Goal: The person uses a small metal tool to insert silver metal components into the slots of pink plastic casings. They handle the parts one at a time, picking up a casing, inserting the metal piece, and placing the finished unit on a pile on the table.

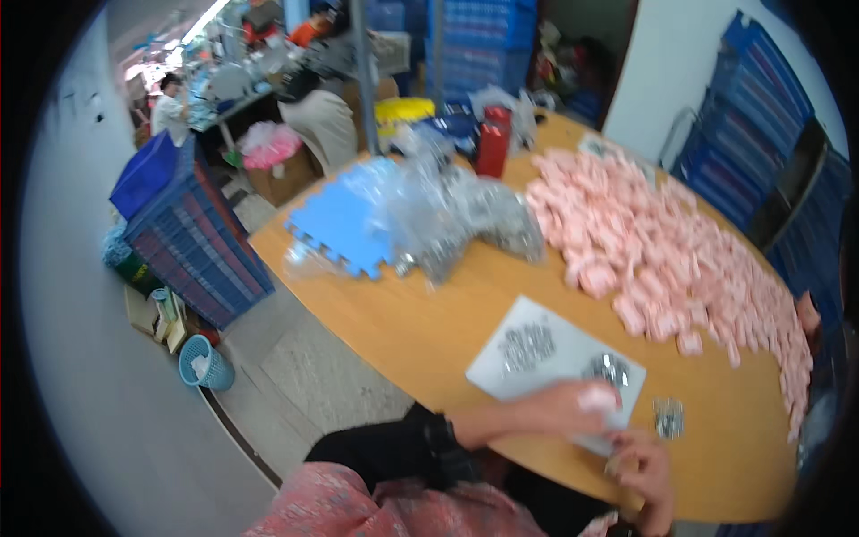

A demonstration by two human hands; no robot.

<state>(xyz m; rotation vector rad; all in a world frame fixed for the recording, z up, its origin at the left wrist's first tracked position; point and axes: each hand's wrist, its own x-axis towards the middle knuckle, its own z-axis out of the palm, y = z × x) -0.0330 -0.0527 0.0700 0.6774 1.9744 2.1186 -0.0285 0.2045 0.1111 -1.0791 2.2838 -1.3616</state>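
My left hand (573, 404) is over the near edge of a white board (488, 365), closed around a small pale pinkish piece (598, 399) that is blurred. Close by on the right is my right hand (646, 467), its fingers bent together; what they hold, if anything, is too small to make out. Two groups of small shiny metal pieces lie on the board: a spread-out one (528, 346) on the left and a tighter one (609, 369) just beyond my left hand. Another small metal batch (668, 417) sits on the table beside the board's right edge.
A large heap of pink pieces (626, 242) covers the table's right side. Toward the back are a blue foam mat (344, 219), clear plastic bags (447, 210) and a red container (493, 143). Blue crates (201, 237) and a wastebasket (206, 362) stand left; people work farther back.
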